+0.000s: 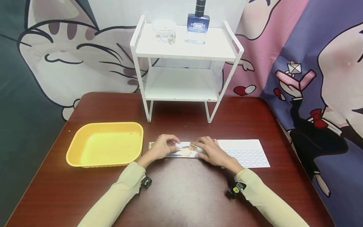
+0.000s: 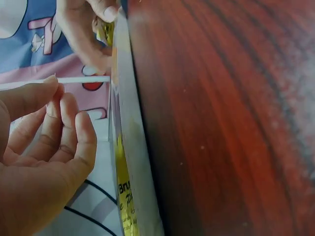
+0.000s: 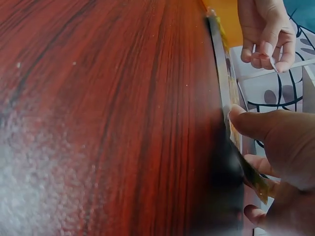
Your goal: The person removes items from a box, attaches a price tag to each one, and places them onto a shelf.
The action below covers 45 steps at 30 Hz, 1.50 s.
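A long, flat, shiny pack (image 1: 182, 154) with gold parts lies on the table; lettering starting "Bru" shows on it in the left wrist view. My left hand (image 1: 162, 147) is over its left half, thumb and fingertip pinching a small white label (image 3: 273, 64). With thumb at the near edge and fingers at the far side, my right hand (image 1: 211, 152) holds the pack's right part. Beside that hand is a white sheet of blue-outlined labels (image 1: 246, 154), partly covered by it.
A yellow plastic basket (image 1: 105, 126) stands at the left. Behind, a white two-tier shelf (image 1: 182, 83) bears a clear lidded jar (image 1: 164, 31) and a blue bottle (image 1: 197, 29) with a black cap. A cartoon-printed cloth (image 1: 300, 94) hangs around the table (image 1: 181, 195).
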Each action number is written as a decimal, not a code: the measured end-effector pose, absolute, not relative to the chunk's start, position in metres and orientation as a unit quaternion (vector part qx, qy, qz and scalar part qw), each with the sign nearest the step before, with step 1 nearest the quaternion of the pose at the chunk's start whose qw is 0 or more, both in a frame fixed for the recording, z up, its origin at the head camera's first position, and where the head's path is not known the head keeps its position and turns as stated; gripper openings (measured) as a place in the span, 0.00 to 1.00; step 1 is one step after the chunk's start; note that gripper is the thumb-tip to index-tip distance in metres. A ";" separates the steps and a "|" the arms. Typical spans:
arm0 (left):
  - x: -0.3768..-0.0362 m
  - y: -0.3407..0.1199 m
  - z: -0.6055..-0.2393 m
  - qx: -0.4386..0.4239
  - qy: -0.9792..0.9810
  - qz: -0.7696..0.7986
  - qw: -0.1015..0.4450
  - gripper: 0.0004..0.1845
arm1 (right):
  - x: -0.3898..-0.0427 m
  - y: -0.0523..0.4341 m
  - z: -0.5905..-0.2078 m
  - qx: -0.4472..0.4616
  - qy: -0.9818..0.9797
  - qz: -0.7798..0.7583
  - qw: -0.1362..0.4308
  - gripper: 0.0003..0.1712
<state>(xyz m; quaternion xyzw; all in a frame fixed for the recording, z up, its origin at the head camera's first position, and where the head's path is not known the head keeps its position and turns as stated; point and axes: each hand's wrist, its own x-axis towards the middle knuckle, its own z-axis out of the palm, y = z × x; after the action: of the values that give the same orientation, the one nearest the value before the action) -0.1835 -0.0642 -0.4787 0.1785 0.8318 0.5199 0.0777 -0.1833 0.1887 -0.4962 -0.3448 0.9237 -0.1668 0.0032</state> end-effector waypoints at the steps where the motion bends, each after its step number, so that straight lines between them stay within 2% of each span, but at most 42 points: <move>1: -0.183 -0.064 -0.479 0.178 0.833 0.518 0.082 0.10 | -0.183 0.189 -0.497 -0.343 0.924 -0.167 0.002 0.32; 12: -0.181 -0.061 -0.483 0.136 0.870 0.467 0.076 0.09 | -0.185 0.188 -0.499 -0.333 0.926 -0.175 -0.003 0.37; 18: -0.181 -0.062 -0.483 0.141 0.888 0.436 0.045 0.09 | -0.185 0.188 -0.498 -0.329 0.928 -0.176 0.000 0.36; 30: -0.181 -0.061 -0.482 0.114 0.911 0.395 0.031 0.09 | -0.187 0.188 -0.498 -0.331 0.926 -0.181 -0.012 0.34; 38: -0.183 -0.061 -0.480 0.137 0.904 0.399 0.068 0.10 | -0.186 0.189 -0.499 -0.331 0.925 -0.185 -0.014 0.33; 45: -0.183 -0.059 -0.479 0.123 0.916 0.378 0.058 0.10 | -0.186 0.189 -0.499 -0.330 0.926 -0.182 -0.018 0.32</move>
<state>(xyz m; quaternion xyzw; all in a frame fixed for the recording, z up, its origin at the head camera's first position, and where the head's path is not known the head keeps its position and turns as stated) -0.1827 -0.0594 -0.4786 0.1228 0.9158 0.3779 0.0582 -0.1861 0.1886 -0.4990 -0.3303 0.9259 -0.1823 -0.0181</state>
